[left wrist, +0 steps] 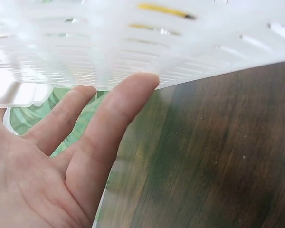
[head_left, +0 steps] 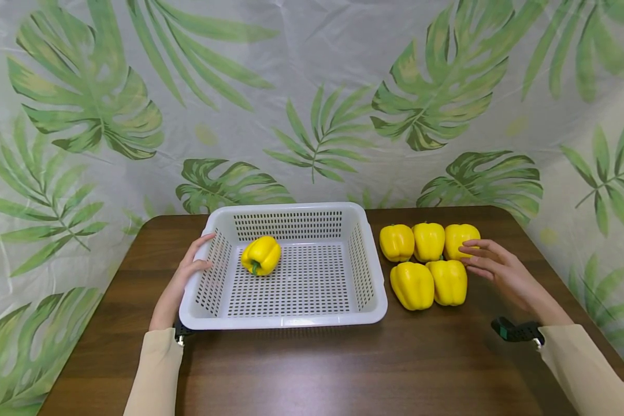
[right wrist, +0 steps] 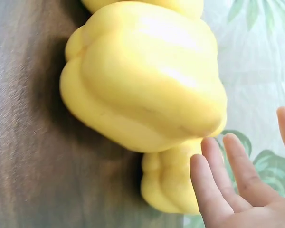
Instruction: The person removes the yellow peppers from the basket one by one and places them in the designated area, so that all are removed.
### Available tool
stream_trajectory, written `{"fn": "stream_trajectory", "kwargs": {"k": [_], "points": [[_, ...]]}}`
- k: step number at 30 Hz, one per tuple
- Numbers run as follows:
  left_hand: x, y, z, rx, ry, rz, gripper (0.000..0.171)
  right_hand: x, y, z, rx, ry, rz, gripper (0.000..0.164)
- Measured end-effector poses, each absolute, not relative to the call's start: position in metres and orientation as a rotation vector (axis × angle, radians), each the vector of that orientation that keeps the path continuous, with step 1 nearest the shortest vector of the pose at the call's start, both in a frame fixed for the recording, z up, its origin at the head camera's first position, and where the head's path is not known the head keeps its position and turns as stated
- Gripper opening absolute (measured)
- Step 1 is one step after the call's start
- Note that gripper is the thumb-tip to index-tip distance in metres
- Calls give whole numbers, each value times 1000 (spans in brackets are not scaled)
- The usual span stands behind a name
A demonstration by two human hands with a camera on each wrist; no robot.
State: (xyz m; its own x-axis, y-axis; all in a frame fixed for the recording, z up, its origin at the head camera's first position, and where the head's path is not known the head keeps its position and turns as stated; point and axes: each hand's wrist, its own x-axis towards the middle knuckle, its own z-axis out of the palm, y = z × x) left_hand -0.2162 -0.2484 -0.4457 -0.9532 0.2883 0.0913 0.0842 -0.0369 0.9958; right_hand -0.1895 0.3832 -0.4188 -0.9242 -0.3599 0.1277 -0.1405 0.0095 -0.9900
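A white plastic basket [head_left: 283, 322] with slotted walls stands on the table, and one yellow bell pepper [head_left: 261, 255] lies inside it towards the left. My left hand [head_left: 183, 277] is at the basket's left side; in the left wrist view its thumb [left wrist: 118, 107] touches the outer wall, fingers extended. Right of the basket, several yellow bell peppers [head_left: 412, 286] sit close together in two rows. My right hand [head_left: 509, 283] is beside the right end of this group, fingers spread and holding nothing. In the right wrist view, its fingertips are close to a large yellow bell pepper [right wrist: 147, 80].
The dark wooden table [head_left: 312, 375] extends in front of the basket and peppers. Behind it hangs a pale cloth [head_left: 333, 52] printed with green leaves. Black straps [head_left: 517, 330] are on both wrists.
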Motion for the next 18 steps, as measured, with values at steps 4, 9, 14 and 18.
{"fn": "stream_trajectory", "kwargs": {"k": [4,9,14,18], "points": [[-217,-248,-446,409,2060,2145,60,-192,378,-413,-556,2119,-2043,33],[-217,-248,-445,410,2058,2144,60,-194,369,-404,-533,2173,-2004,33],[-216,-249,-444,390,2080,2118,58,-197,355,-395,-518,2225,-1957,33],[-216,-249,-444,388,2078,2115,59,-201,342,-392,-530,2235,-1936,35]]}}
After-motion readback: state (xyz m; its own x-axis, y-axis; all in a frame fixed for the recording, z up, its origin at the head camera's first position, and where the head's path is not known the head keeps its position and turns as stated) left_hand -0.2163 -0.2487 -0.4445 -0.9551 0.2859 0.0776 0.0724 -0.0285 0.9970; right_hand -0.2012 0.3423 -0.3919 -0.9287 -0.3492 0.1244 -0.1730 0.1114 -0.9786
